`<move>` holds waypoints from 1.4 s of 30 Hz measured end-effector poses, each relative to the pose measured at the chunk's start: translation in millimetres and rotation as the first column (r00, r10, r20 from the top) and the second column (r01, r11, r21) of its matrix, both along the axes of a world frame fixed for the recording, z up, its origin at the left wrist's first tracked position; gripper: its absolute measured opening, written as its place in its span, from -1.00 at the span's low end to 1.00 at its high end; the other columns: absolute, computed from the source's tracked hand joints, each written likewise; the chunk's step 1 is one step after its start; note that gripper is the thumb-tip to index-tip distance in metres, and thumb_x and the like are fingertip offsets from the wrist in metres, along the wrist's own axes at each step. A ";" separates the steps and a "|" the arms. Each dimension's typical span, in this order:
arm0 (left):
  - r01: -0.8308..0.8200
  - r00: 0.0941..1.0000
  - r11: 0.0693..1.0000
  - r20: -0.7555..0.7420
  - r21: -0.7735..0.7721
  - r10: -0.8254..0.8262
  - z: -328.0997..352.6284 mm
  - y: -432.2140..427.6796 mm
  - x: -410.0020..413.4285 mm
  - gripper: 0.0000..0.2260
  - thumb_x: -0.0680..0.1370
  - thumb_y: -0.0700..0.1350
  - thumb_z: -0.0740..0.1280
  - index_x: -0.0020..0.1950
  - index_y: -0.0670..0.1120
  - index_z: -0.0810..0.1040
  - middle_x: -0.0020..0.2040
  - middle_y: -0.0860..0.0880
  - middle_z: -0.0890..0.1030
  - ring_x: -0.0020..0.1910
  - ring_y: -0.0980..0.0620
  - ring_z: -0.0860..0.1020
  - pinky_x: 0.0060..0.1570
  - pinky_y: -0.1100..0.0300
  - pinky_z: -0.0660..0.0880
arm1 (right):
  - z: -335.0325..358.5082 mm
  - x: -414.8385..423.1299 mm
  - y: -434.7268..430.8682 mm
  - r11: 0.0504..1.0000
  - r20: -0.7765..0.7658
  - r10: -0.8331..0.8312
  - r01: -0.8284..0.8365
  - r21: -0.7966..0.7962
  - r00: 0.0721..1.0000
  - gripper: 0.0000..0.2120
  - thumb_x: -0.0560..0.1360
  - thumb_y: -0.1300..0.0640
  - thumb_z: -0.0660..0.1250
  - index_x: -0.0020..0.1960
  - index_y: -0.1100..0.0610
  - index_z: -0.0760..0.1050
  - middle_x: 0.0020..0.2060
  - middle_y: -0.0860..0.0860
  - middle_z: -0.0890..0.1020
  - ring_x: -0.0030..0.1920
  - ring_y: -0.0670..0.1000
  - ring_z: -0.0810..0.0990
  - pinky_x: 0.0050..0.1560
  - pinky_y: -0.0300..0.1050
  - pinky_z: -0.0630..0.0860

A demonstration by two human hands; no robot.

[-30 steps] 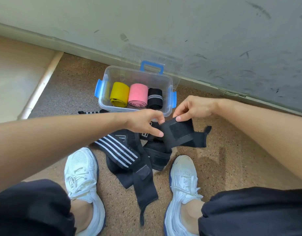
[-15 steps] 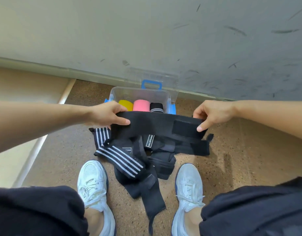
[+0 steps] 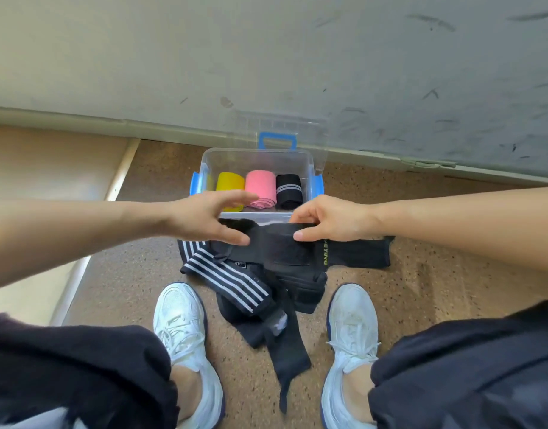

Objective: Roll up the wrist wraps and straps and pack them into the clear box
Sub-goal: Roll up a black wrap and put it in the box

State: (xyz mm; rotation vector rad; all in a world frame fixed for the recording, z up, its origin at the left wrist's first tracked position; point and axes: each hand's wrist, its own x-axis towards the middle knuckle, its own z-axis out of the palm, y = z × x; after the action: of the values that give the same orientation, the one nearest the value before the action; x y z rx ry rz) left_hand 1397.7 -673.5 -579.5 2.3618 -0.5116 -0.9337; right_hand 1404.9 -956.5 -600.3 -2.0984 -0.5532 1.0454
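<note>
A clear box [image 3: 310, 168] with blue latches stands on the floor by the wall, lid leaning behind it. Inside lie a yellow roll [image 3: 230, 182], a pink roll [image 3: 260, 187] and a black roll with grey stripes [image 3: 288, 188]. In front of the box my right hand [image 3: 328, 221] pinches the upper edge of a black wrist wrap [image 3: 285, 247] with a Velcro patch. My left hand [image 3: 207, 219] hovers at the wrap's left end, fingers spread, thumb touching the fabric. A pile of black wraps, one with white stripes [image 3: 226, 277], lies between my shoes.
My two white shoes [image 3: 183, 320] stand on the speckled brown floor, dark shorts over my knees at the bottom. A scuffed grey wall [image 3: 297, 57] rises right behind the box. A pale raised ledge [image 3: 50, 168] runs along the left.
The wrap was stretched wide between both hands; now my hands have come together. My left hand has let go and opened. My right hand has shifted left along the wrap.
</note>
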 end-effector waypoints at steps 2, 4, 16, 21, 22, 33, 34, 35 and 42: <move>0.063 0.997 0.996 -0.030 -0.064 -0.065 1.0 -20.3 -4.5 -0.35 0.49 0.11 0.50 0.53 0.08 0.37 0.41 0.25 0.42 0.40 0.27 0.35 0.34 0.38 0.27 | 5.4 -3.4 14.0 0.998 0.004 -0.008 0.008 0.065 1.000 -0.86 0.61 0.15 0.39 0.11 0.18 0.64 0.01 0.06 0.74 0.01 -0.06 0.69 0.11 -0.22 0.58; 0.134 0.991 0.991 0.009 -0.009 -0.134 -0.6 -30.7 -4.5 -0.63 0.51 0.13 0.47 0.27 0.08 0.57 0.25 0.19 0.56 0.25 0.18 0.49 0.21 0.31 0.41 | 7.8 -4.5 19.9 0.994 -0.003 -0.030 0.030 0.108 1.000 -0.85 0.59 0.15 0.42 0.07 0.23 0.64 -0.02 0.19 0.71 -0.10 -0.01 0.64 0.04 -0.13 0.57; 0.000 0.993 0.998 -0.116 0.060 0.007 -13.7 8.6 4.8 -0.87 0.58 0.01 0.43 -0.06 0.00 0.55 -0.04 -0.06 0.67 0.01 -0.09 0.63 0.05 -0.01 0.56 | -5.5 9.3 -4.9 0.998 -0.047 -0.050 0.048 -0.034 0.998 -0.64 0.53 0.11 0.49 0.29 0.21 0.58 0.13 0.02 0.71 0.04 -0.16 0.64 0.33 -0.05 0.52; -0.308 0.910 0.912 -0.363 -0.269 0.200 -7.3 -2.8 1.2 -0.69 0.52 -0.05 0.49 0.25 0.07 0.57 0.14 0.08 0.69 0.15 0.20 0.63 0.10 0.33 0.54 | 21.3 12.9 36.7 0.982 0.020 -0.108 0.104 0.155 0.994 -0.73 0.53 0.30 0.46 0.21 0.11 0.65 0.07 -0.07 0.72 0.07 -0.17 0.68 0.09 -0.30 0.58; -0.317 0.903 0.898 -0.385 -0.304 0.188 -9.0 -3.2 1.3 -0.72 0.52 -0.07 0.47 0.22 0.04 0.59 0.14 0.06 0.71 0.14 0.16 0.65 0.10 0.30 0.56 | 21.1 11.7 42.6 0.967 0.069 -0.176 0.159 0.200 0.982 -0.76 0.51 0.29 0.49 0.15 0.11 0.66 0.03 -0.07 0.73 0.02 -0.22 0.68 0.03 -0.35 0.57; -0.272 0.962 0.962 -0.006 0.035 0.272 -52.7 44.9 -17.5 -0.87 0.58 -0.03 0.45 0.03 -0.02 0.54 -0.03 -0.03 0.62 -0.02 -0.05 0.58 -0.04 0.09 0.51 | -84.0 -11.8 -8.8 0.926 0.140 0.101 -0.042 -0.376 0.985 -0.41 0.50 0.06 0.52 0.47 0.08 0.42 0.36 0.01 0.55 0.26 0.02 0.56 0.20 -0.20 0.45; -0.269 0.963 0.962 -0.012 0.042 0.270 -55.1 48.3 -18.2 -0.88 0.58 -0.04 0.45 0.02 0.01 0.53 -0.02 0.00 0.63 -0.02 -0.03 0.59 -0.03 0.10 0.51 | -92.3 -11.9 -7.1 0.913 0.144 0.125 -0.057 -0.403 0.982 -0.32 0.51 0.04 0.51 0.54 0.08 0.33 0.45 0.01 0.47 0.39 0.05 0.46 0.30 -0.19 0.39; -0.264 0.964 0.963 -0.021 0.049 0.265 -56.8 51.1 -18.6 -0.89 0.58 -0.04 0.45 0.02 0.03 0.54 -0.01 0.01 0.63 0.00 -0.01 0.60 -0.01 0.09 0.53 | -100.6 -13.0 -3.3 0.911 0.152 0.124 -0.052 -0.409 0.980 -0.25 0.51 0.03 0.51 0.59 0.07 0.24 0.50 0.01 0.41 0.47 0.08 0.36 0.39 -0.11 0.35; -0.253 0.967 0.966 -0.025 0.044 0.255 -69.6 60.4 -15.8 -0.88 0.58 -0.03 0.45 -0.05 0.14 0.52 -0.05 0.14 0.63 -0.07 0.17 0.59 -0.12 0.21 0.46 | -155.4 -18.2 12.5 0.915 0.272 -0.103 0.198 -0.350 0.957 -0.68 0.53 -0.01 0.46 0.25 -0.03 0.54 0.05 -0.02 0.58 0.21 0.09 0.41 0.27 0.10 0.31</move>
State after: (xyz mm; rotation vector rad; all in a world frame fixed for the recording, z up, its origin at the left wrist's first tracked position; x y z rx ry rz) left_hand 1381.9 -613.1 -649.0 2.3748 -0.1725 -0.8661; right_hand 1386.7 -944.0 -755.6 -2.5888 -0.3150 0.8531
